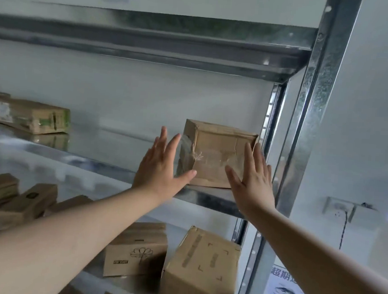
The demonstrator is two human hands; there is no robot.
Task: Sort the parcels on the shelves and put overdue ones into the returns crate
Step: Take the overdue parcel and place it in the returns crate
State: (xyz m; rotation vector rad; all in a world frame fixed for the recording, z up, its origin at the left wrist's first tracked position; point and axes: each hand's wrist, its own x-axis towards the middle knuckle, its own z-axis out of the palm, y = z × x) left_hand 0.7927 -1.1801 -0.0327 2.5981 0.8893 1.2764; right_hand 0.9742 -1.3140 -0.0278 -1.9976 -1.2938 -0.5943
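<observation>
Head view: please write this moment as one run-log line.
left hand: open | right hand: open | target: taped brown cardboard parcel | place: metal shelf | grasp: none

Both bare forearms are reaching up and forward, the left entering from 8 o'clock, the right from 4 o'clock, converging toward the centre. The bare left hand [161, 167] is spreading flat, fingers pointing to 12 o'clock, thumb angling toward 3 o'clock. The bare right hand [253, 181] is mirroring it, palm forward, fingers splayed, thumb toward 10 o'clock.
</observation>
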